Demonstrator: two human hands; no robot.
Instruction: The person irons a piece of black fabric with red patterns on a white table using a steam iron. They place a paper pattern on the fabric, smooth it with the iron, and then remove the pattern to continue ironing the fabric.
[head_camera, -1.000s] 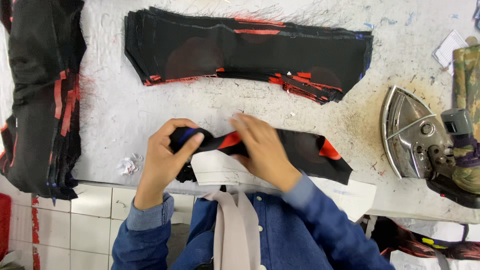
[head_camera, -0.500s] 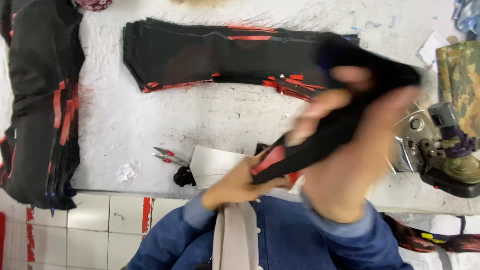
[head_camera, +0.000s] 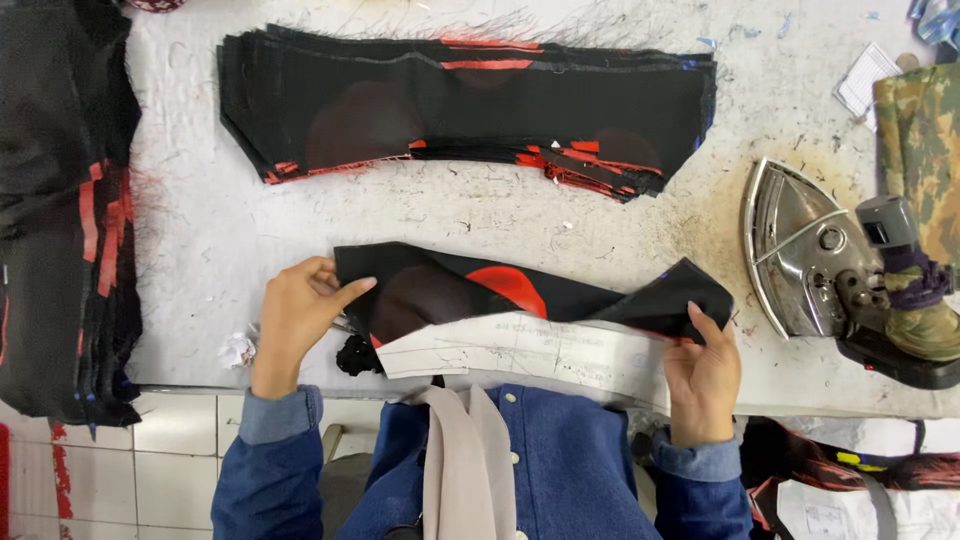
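A black fabric piece with a red patch (head_camera: 470, 285) lies spread across the near edge of the worktable. Under its front edge sits a long white paper pattern (head_camera: 520, 352). My left hand (head_camera: 300, 312) pinches the fabric's left end between thumb and fingers. My right hand (head_camera: 705, 375) grips the right end, where the fabric and paper overlap and the cloth corner is folded up. Both arms wear blue denim sleeves.
A stack of black-and-red cut pieces (head_camera: 470, 105) lies at the far side. Another dark pile (head_camera: 60, 210) hangs over the left edge. A metal iron (head_camera: 835, 265) rests tipped at the right beside camouflage cloth (head_camera: 925, 140). A crumpled paper scrap (head_camera: 238, 350) sits at the front-left edge.
The fabric piece was bunched in both hands, then swung up to the right. Now it lies stretched flat over the paper pattern, with my hands apart at its two ends.
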